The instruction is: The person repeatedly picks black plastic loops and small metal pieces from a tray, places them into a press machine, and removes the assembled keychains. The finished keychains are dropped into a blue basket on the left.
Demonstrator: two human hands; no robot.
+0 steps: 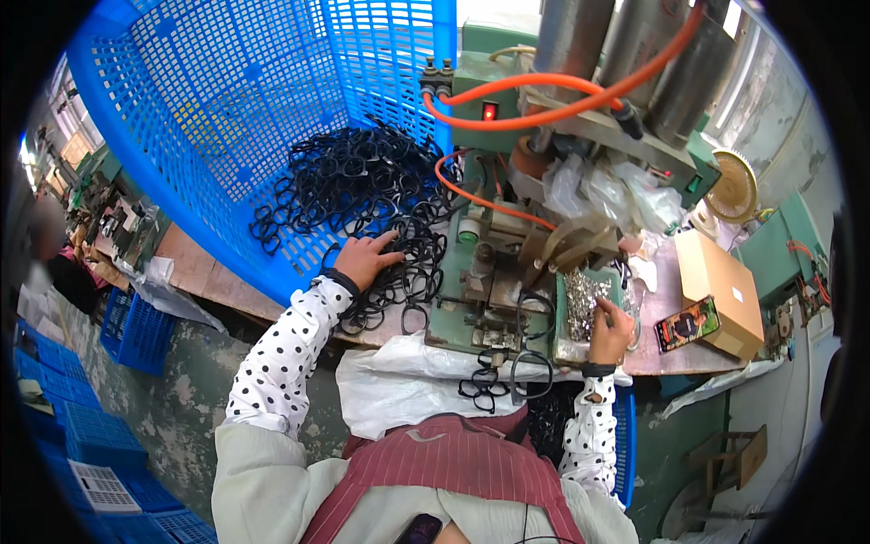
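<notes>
My left hand [364, 261] rests on a heap of black looped pieces [412, 272] that spills over the lip of a tilted blue basket [217, 240]. Its fingers are stretched and apart, touching the pieces without gripping one. Over a green-edged tray of small shiny metal parts [580, 306], my right hand [612, 335] has its fingertips pinched together; whatever is between them is too small to make out. Between my hands stands a green press [471, 290]. At its front edge hang a few black looped pieces [530, 374].
Orange air hoses [517, 86] arch over the press, below metal cylinders [625, 45]. To the right, a phone [687, 325] leans on a cardboard box [720, 286]. A white sheet [385, 381] drapes from the bench. Blue crates [100, 435] are stacked at the left.
</notes>
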